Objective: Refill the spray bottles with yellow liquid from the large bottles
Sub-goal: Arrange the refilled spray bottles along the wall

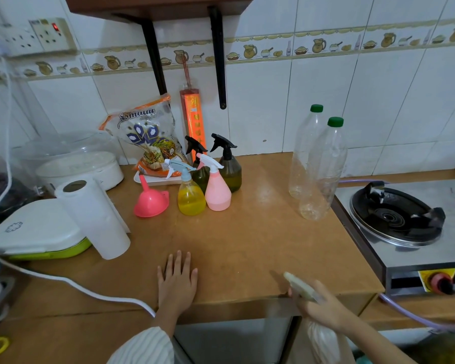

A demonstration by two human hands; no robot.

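Left hand (pixel 177 278) flat, fingers spread, bracing on the wooden counter (pixel 247 245) at lower centre — right hand (pixel 323 307) grips a blurred pale spray bottle (pixel 301 287) low right, probably fetching it for filling; two clear green-capped large bottles (pixel 318 169) stand mid-right.

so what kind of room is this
Most likely a home kitchen: a gas stove sits to the right of the wooden counter, the tiled wall carries a border of jugs and bowls, and a rice bag stands at the back.
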